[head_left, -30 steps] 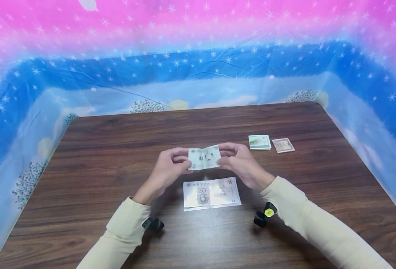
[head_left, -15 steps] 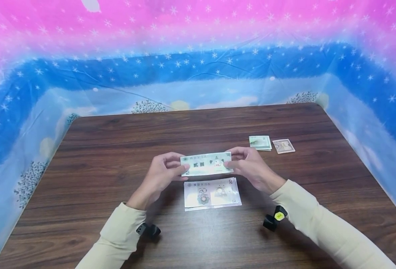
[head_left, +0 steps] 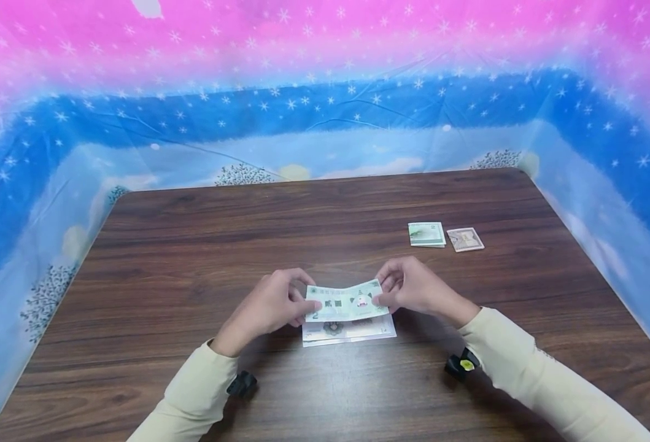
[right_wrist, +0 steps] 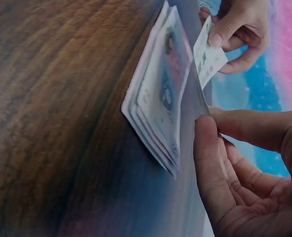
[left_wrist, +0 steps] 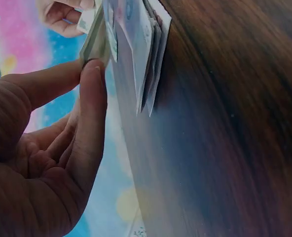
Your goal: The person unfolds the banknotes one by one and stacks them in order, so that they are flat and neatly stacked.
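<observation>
A pale green banknote (head_left: 342, 302) marked with a 2 is stretched between both hands, with a crease down its middle. My left hand (head_left: 269, 304) pinches its left end between thumb and forefinger. At the right end, my right hand (head_left: 415, 288) pinches it the same way. Beneath it on the table lies a small stack of pale banknotes (head_left: 352, 332), whose upper part the green note covers in the head view. Both wrist views show a gap between the held note and the stack (right_wrist: 158, 98), whose layered edges stand slightly apart.
Farther back on the right of the dark wooden table (head_left: 192, 245) lie a folded green banknote bundle (head_left: 426, 234) and a smaller folded brownish note (head_left: 465, 239). A printed pink and blue cloth (head_left: 325, 110) hangs around the table's back and sides.
The green banknote, partly folded at first, was pulled out wider between the hands. Both hands then brought it nearer to me, over the stack. The folded notes at the right stayed put.
</observation>
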`<state>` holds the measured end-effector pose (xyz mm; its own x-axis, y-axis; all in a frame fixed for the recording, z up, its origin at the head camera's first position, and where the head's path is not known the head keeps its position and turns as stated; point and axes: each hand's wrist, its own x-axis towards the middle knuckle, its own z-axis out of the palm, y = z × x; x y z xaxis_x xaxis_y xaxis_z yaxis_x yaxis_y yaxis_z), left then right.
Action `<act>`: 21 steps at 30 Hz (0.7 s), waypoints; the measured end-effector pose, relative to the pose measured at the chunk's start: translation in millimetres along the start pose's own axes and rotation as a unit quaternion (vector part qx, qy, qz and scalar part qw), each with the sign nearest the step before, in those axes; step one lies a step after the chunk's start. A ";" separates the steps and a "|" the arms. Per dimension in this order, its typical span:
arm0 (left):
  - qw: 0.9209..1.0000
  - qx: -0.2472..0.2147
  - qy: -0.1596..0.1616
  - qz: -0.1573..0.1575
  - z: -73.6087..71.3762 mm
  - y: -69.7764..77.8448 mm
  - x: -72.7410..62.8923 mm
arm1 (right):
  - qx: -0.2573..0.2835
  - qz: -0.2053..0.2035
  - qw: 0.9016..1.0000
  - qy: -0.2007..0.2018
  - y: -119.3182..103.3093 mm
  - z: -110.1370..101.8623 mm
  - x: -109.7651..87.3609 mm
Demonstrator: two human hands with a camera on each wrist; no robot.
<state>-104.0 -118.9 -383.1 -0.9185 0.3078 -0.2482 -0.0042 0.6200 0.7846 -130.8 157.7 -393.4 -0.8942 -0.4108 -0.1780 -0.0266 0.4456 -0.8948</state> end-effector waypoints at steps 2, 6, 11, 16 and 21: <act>0.999 0.037 -0.004 -0.001 1.3 0.5 -1.1 | -0.015 -0.004 1.000 -0.008 2.0 2.1 -1.4; 0.997 0.081 -0.006 0.002 4.8 0.3 -1.8 | -0.053 -0.009 0.998 -0.018 5.3 6.8 -2.9; 0.992 0.123 0.004 0.003 11.2 -0.7 0.6 | -0.138 -0.033 0.990 -0.007 7.2 11.1 -3.5; 0.987 0.162 0.009 0.000 16.7 -2.6 3.5 | -0.217 -0.045 0.975 0.009 9.0 13.9 -4.0; 0.986 0.168 0.013 0.005 18.5 -4.0 4.7 | -0.251 -0.021 0.967 0.025 10.4 14.9 -3.5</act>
<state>-100.9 -106.5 -398.0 -0.9274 0.2991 -0.2246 0.1310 0.8222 0.5539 -121.2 151.9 -408.2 -0.9082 -0.4025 -0.1148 -0.2652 0.7654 -0.5864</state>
